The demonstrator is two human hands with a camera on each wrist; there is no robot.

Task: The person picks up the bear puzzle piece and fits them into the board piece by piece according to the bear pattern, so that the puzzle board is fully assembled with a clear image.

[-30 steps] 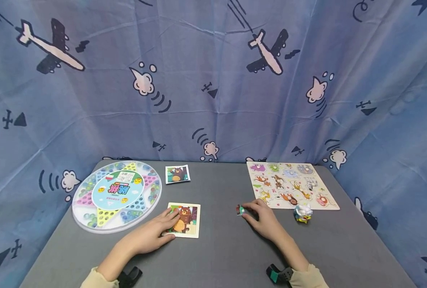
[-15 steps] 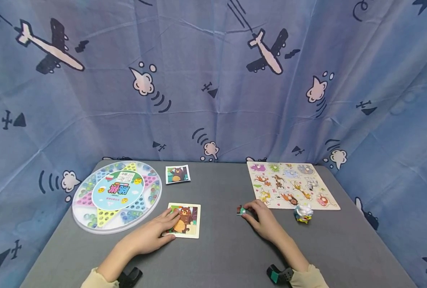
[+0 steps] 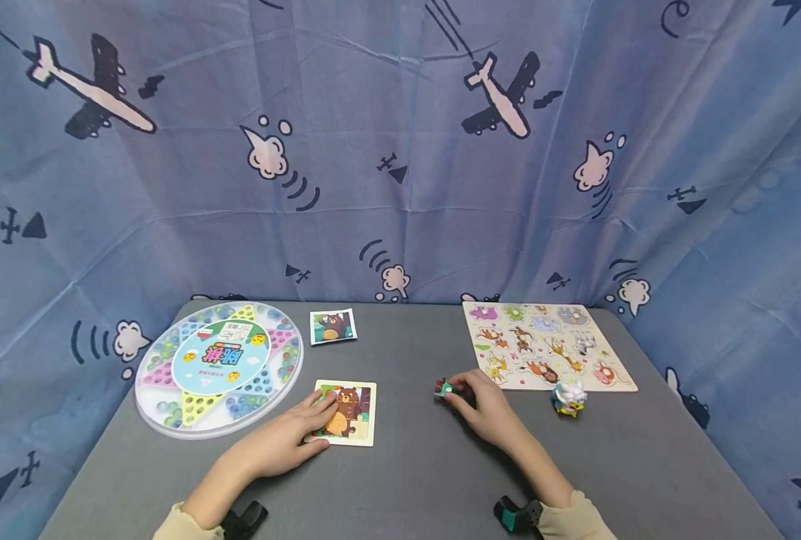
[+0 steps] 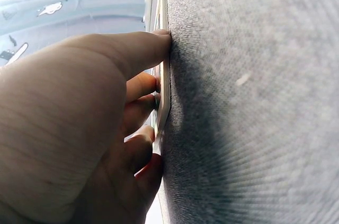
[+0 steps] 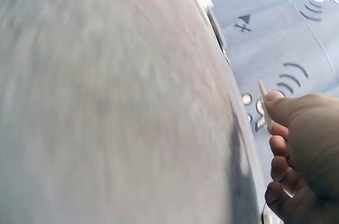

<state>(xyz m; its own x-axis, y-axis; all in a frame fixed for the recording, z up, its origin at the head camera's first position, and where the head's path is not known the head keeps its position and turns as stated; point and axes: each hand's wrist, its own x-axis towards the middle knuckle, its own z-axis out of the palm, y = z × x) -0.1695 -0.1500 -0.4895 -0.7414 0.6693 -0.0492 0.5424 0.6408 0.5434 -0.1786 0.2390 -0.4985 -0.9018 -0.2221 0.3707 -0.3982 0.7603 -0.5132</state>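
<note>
My left hand rests on the left part of a square bear jigsaw puzzle, fingers spread over the picture. In the left wrist view its thumb touches the edge of the thin puzzle board, which lies flat. To the right, my right hand pinches a small green and brown puzzle piece between thumb and fingers. Seen edge-on in the right wrist view, this thin piece is held off the table. My left fingers hide part of the bear picture.
A small bear picture card lies behind the puzzle. At left is a round Chinese checkers board. An animal peg board lies at back right, with a small white-topped toy figure at its front edge. A patterned curtain hangs behind.
My right hand has moved slightly left with the puzzle piece and appears to have lifted it a little. The left hand stays still on the bear puzzle.
</note>
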